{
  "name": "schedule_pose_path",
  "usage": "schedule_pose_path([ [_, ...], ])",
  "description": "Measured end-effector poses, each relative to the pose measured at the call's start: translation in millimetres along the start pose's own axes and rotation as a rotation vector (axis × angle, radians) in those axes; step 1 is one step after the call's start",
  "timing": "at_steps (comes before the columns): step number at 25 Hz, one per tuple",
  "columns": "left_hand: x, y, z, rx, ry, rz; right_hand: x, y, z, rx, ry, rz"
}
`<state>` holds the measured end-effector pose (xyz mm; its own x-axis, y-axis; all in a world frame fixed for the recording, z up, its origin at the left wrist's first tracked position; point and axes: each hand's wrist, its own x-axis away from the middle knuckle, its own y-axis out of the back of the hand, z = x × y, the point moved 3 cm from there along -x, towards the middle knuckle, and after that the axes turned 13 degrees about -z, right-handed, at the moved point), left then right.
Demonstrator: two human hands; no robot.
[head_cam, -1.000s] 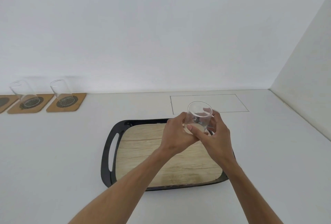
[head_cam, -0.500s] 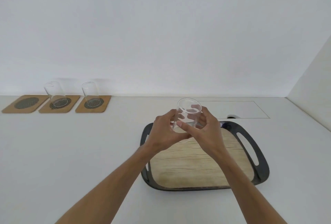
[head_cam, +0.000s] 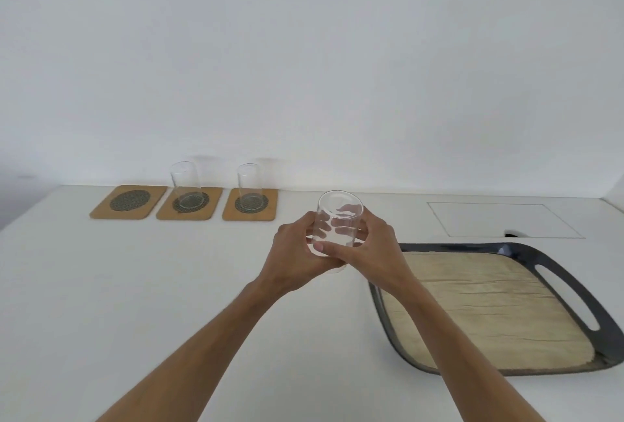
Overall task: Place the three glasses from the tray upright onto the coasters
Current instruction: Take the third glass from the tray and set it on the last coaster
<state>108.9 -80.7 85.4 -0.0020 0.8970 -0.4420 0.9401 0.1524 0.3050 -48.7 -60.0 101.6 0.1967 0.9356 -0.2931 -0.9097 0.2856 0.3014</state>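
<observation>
A clear glass (head_cam: 338,219) is held upright in the air between both hands, left of the tray. My left hand (head_cam: 297,258) wraps its left side and my right hand (head_cam: 369,253) its right side. Three cork coasters lie in a row at the back left. The left coaster (head_cam: 129,201) is bare. The middle coaster (head_cam: 206,210) carries an upright glass (head_cam: 184,185), and the right coaster (head_cam: 266,210) carries another upright glass (head_cam: 249,187). The black tray (head_cam: 604,327) with a wood-pattern floor sits at the right and holds no glasses.
The white counter runs back to a white wall. A thin rectangular outline (head_cam: 499,219) is set into the counter behind the tray. A side wall rises at the far right.
Both hands carried the glass leftward off the tray, now above the bare counter. The view has swung left, so the coasters sit nearer the middle and the tray lies at the right.
</observation>
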Motion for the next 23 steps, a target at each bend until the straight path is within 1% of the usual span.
schedule_pose_path([
  [4,-5.5,59.8,29.2,-0.012,0.017,-0.008,-4.3,-61.2,15.9,0.012,-0.016,0.081],
  [8,-12.4,118.5,68.7,-0.031,0.073,0.003,-6.1,-131.2,29.2,0.016,-0.018,0.119],
  [11,-10.7,157.8,105.1,-0.128,0.128,0.014,-9.3,-179.1,33.9,0.033,-0.001,0.164],
  [15,3.4,212.7,167.4,-0.276,0.218,-0.037,-22.8,-232.6,33.1,0.040,-0.007,0.179],
  [18,18.7,257.1,214.7,-0.438,0.259,-0.075,-37.2,-273.4,28.8,0.040,-0.039,0.240],
  [20,25.8,286.4,240.8,-0.608,0.260,-0.086,-46.5,-300.1,26.2,0.042,-0.051,0.279],
  [23,33.9,323.0,276.7,-0.882,0.253,0.015,-60.6,-340.4,25.9,0.036,-0.037,0.322],
])
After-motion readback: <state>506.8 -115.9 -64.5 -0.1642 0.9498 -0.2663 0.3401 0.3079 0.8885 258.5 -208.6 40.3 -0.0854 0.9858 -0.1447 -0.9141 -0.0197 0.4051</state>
